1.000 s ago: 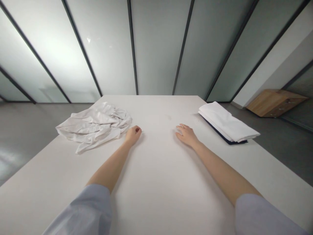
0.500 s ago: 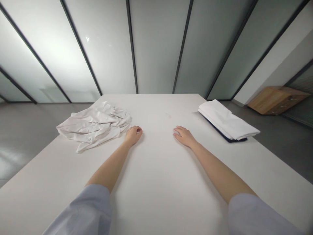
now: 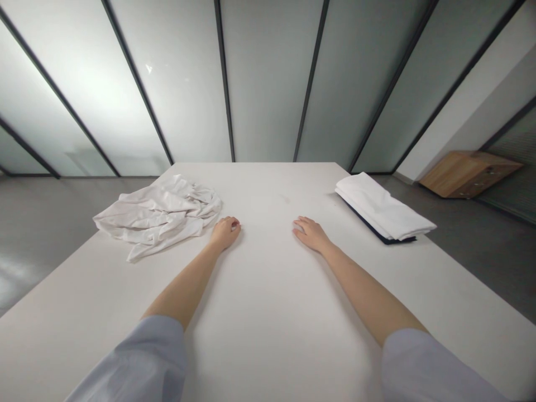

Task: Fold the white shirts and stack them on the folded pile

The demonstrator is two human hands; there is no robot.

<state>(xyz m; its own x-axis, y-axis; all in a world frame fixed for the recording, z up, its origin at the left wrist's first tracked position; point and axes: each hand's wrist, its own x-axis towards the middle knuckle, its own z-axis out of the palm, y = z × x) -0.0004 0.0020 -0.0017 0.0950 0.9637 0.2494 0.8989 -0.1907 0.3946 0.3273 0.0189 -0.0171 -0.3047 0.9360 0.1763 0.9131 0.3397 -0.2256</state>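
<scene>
My left hand [image 3: 226, 231] rests on the white table [image 3: 268, 312] with its fingers curled toward the thumb; no object shows in it. Just left of that hand lies a crumpled white cloth [image 3: 163, 212], its edge close to the wrist but not held. My right hand [image 3: 310, 233] lies on the tabletop, palm down, fingers stretched out and a little apart, holding nothing. Further right sits a neatly folded white cloth [image 3: 381, 204] on top of a dark navy folded cloth [image 3: 387, 240], apart from my right hand.
Frosted glass panels [image 3: 268, 84] in dark frames stand behind the table's far edge. A wooden cabinet [image 3: 456, 174] is on the grey floor at the right. Both cloth piles lie near the table's side edges.
The whole view has shifted slightly, so everything appears a little further left. Both hands keep their pose on the table, and the cloths stay as they were.
</scene>
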